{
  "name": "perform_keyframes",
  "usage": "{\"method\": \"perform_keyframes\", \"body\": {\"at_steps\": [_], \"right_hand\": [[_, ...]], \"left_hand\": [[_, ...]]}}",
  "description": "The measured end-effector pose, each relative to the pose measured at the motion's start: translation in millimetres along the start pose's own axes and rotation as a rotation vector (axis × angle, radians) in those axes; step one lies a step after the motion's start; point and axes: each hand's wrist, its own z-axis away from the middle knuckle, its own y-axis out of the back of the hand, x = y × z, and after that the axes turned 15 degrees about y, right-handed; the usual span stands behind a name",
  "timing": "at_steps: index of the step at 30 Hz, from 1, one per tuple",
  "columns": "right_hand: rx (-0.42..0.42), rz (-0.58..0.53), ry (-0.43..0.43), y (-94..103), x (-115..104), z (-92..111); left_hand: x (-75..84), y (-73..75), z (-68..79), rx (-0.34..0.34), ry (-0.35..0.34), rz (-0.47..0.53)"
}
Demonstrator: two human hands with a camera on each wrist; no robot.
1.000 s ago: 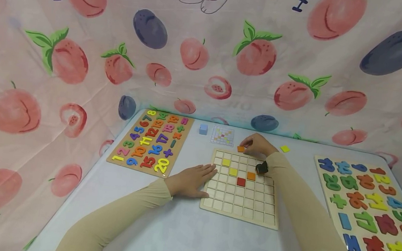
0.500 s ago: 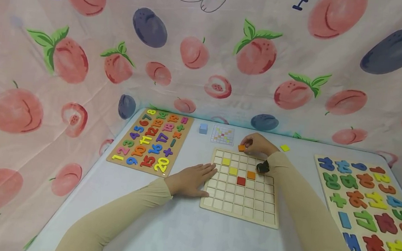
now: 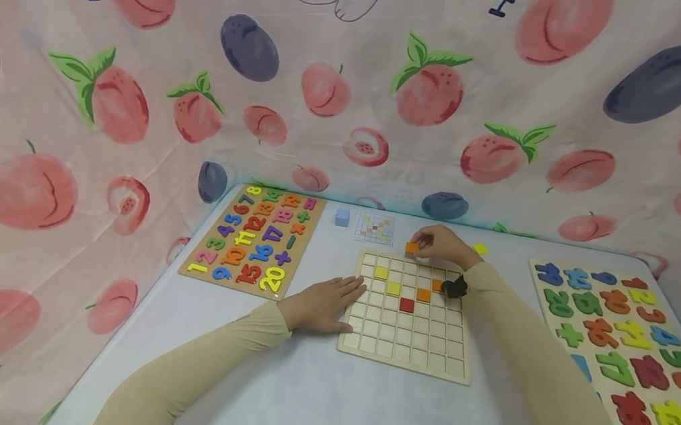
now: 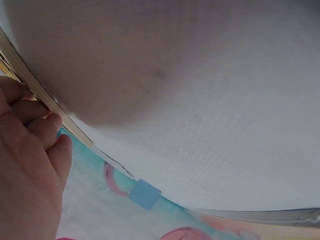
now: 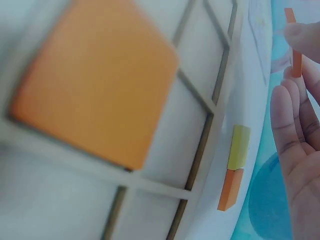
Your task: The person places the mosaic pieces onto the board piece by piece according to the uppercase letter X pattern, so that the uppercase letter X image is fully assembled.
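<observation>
My left hand (image 3: 321, 305) lies with fingers stretched out on the left edge of a wooden grid board (image 3: 400, 361); the left wrist view shows its fingertips at the board's edge. Just beyond the far edge, my right hand (image 3: 440, 243) pinches an orange square tile (image 5: 296, 50) between thumb and fingers, held on edge. Set in the board's cells are two yellow tiles, a red tile (image 3: 406, 305) and an orange tile (image 3: 423, 295). Another orange tile (image 3: 437, 285) is partly hidden by the black wrist camera (image 3: 454, 287).
A printed pattern card (image 3: 374, 229) and a blue cube (image 3: 342, 217) lie behind the board. Loose yellow (image 5: 239, 147) and orange (image 5: 230, 190) tiles lie past its far edge. Number boards stand at left (image 3: 188, 268) and right (image 3: 555, 319); a fruit-print curtain (image 3: 350, 105) hangs behind.
My right hand has shifted slightly right and up with the orange tile, and its wrist now uncovers more of an orange tile in the board. The left hand has stayed in place.
</observation>
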Motion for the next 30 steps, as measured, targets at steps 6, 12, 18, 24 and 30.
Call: {"method": "perform_keyframes", "body": {"at_steps": [6,12,18,24,30], "right_hand": [[0.002,0.023,0.010,-0.7,-10.7,13.3],[-0.006,0.031,0.019,-5.5,-19.1,25.0],[-0.015,0.031,0.046,-11.7,-32.4,36.5],[-0.031,-0.015,0.088,-21.8,-43.5,47.8],[-0.051,-0.058,0.111,-34.6,-55.3,56.3]], "left_hand": [[0.0,-1.7,-0.9,0.004,0.001,0.007],[-0.2,-1.7,-0.8,0.005,0.003,0.012],[-0.2,-1.9,-0.9,0.001,0.005,0.014],[-0.2,-2.8,-1.2,0.011,0.006,0.000],[-0.4,-2.7,-1.7,0.011,0.002,0.002]]}}
